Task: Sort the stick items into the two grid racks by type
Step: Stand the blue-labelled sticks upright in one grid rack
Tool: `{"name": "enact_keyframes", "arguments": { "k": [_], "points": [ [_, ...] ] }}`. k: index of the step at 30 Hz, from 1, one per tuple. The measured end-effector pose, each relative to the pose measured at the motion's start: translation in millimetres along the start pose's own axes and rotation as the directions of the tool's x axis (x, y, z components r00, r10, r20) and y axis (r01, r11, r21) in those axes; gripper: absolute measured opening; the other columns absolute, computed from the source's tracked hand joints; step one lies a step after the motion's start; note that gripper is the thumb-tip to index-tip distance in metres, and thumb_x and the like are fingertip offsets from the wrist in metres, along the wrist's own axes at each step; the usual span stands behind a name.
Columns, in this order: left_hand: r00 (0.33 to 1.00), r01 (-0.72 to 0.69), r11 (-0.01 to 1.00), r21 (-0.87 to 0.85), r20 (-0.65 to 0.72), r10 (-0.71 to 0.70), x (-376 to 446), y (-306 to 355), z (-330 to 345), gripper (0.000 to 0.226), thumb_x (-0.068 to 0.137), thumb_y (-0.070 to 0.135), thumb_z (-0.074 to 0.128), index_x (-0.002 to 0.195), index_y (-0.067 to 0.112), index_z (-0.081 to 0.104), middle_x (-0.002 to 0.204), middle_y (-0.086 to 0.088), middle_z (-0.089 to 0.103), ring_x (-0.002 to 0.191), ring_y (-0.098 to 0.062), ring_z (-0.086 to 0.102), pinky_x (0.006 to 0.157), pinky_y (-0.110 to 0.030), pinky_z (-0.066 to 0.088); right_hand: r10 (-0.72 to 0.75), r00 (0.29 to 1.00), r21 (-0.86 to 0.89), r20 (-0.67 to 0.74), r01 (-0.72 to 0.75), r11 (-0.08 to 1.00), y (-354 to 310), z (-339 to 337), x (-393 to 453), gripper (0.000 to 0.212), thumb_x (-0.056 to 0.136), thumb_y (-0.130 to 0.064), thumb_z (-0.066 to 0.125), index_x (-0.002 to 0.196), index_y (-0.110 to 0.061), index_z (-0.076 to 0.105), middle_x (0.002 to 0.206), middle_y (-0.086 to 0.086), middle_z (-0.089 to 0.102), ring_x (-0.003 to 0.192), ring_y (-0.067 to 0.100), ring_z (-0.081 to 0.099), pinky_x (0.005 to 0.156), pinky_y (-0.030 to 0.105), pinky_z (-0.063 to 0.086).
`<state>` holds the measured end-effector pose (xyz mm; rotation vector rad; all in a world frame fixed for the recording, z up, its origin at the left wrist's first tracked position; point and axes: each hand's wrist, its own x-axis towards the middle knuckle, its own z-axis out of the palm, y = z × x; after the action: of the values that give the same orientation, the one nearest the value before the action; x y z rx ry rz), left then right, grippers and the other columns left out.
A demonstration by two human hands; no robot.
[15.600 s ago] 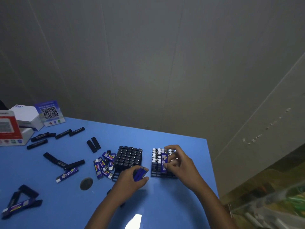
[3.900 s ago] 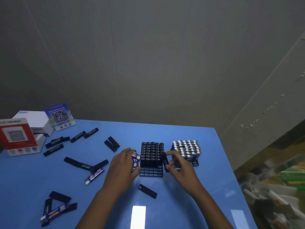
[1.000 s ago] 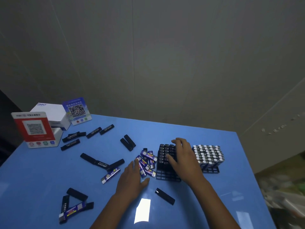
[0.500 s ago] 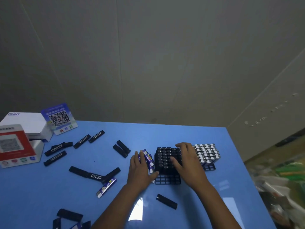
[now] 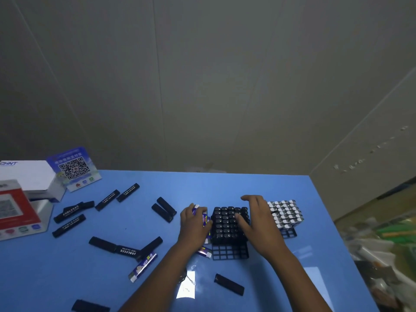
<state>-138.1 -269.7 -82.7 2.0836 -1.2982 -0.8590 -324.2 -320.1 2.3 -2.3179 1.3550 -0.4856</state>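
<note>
both hands [image 5: 195, 228] [image 5: 258, 221] flank the black-stick rack [image 5: 229, 224] on the blue table [image 5: 225, 185].

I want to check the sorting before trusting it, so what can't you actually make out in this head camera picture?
- Blue-labelled sticks: mostly covered by the left hand; count unclear.
- Black rack: its right side lies under the right hand.
- Print on loose black sticks: too small.
- Red sign: cut by the left edge.
- Clutter beyond the table's right edge: blurred.
</note>
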Motion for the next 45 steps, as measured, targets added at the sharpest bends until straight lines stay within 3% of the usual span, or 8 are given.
{"name": "enact_keyframes", "arguments": {
  "k": [4,10,16,21,27,33,41,45],
  "points": [
    [0.999,-0.036,0.995,0.097,-0.015,0.038,-2,-3,4,0.057,0.090,0.024,0.066,0.141,0.027,0.040,0.158,-0.007,0.016,0.147,-0.022,0.004,0.116,-0.036,0.028,0.003,1.000,0.004,0.017,-0.003,1.000,2,0,1,0.040,0.098,-0.033,0.058,0.134,-0.020,0.045,0.131,-0.007,0.044,0.123,0.010,0.041,0.103,0.024,0.036],
    [0.988,-0.111,0.967,0.229,0.129,0.082,-15,-18,-15,0.064,0.086,0.014,0.063,0.140,0.034,0.036,0.157,0.000,0.018,0.146,-0.018,0.010,0.113,-0.033,0.030,0.008,1.000,0.008,0.019,-0.008,1.000,8,1,4,0.041,0.098,-0.030,0.060,0.135,-0.020,0.045,0.132,-0.006,0.045,0.124,0.012,0.043,0.104,0.027,0.039],
    [0.988,-0.114,0.888,0.445,0.148,0.052,-31,-23,-20,0.081,0.076,0.028,0.067,0.144,0.039,0.024,0.155,0.001,0.017,0.143,-0.022,0.014,0.115,-0.040,0.020,-0.044,0.999,-0.166,0.029,0.048,0.985,4,2,6,0.042,0.097,-0.032,0.060,0.134,-0.017,0.049,0.134,-0.002,0.048,0.120,0.017,0.048,0.099,0.030,0.044],
    [0.995,-0.096,0.802,0.589,0.065,0.071,-33,-21,-17,0.072,0.077,0.021,0.062,0.139,0.035,0.028,0.143,-0.002,0.030,0.131,-0.026,0.030,0.102,-0.042,0.034,-0.021,0.997,-0.260,0.074,0.040,0.965,1,4,5,0.059,0.099,-0.041,0.055,0.149,-0.016,0.038,0.157,0.004,0.034,0.144,0.023,0.032,0.118,0.035,0.029],
    [0.999,-0.041,0.759,0.650,0.025,0.033,-27,-20,-15,0.070,0.075,0.022,0.066,0.133,0.026,0.028,0.133,-0.007,0.034,0.119,-0.028,0.039,0.091,-0.042,0.039,-0.015,0.997,-0.266,0.071,0.034,0.963,-2,5,-3,0.062,0.099,-0.043,0.054,0.152,-0.018,0.033,0.161,0.004,0.027,0.148,0.021,0.027,0.120,0.034,0.024],
    [0.999,0.020,0.809,0.587,0.028,-0.045,-21,-28,-12,0.090,0.079,0.024,0.069,0.148,0.020,0.012,0.140,-0.003,0.030,0.130,-0.025,0.035,0.093,-0.044,0.041,0.003,0.999,-0.243,0.050,0.009,0.970,0,1,-14,0.058,0.098,-0.041,0.055,0.148,-0.018,0.036,0.156,0.002,0.031,0.144,0.019,0.031,0.116,0.033,0.033],
    [1.000,-0.008,0.816,0.577,-0.012,0.019,-26,-35,-12,0.052,0.076,0.009,0.061,0.122,0.022,0.040,0.118,0.002,0.047,0.109,-0.019,0.049,0.080,-0.034,0.041,-0.019,0.999,-0.221,0.026,0.024,0.975,6,1,-30,0.049,0.093,-0.034,0.061,0.136,-0.020,0.042,0.142,-0.002,0.041,0.131,0.016,0.041,0.110,0.030,0.039],
    [0.991,-0.079,0.846,0.527,-0.052,0.125,-24,-51,-13,0.049,0.066,-0.003,0.070,0.098,0.026,0.046,0.095,0.004,0.054,0.084,-0.019,0.056,0.062,-0.030,0.038,-0.040,0.999,-0.214,0.010,0.041,0.976,7,-1,-33,0.046,0.092,-0.033,0.062,0.132,-0.022,0.043,0.137,-0.004,0.042,0.126,0.015,0.043,0.105,0.028,0.041]
  ]
}}
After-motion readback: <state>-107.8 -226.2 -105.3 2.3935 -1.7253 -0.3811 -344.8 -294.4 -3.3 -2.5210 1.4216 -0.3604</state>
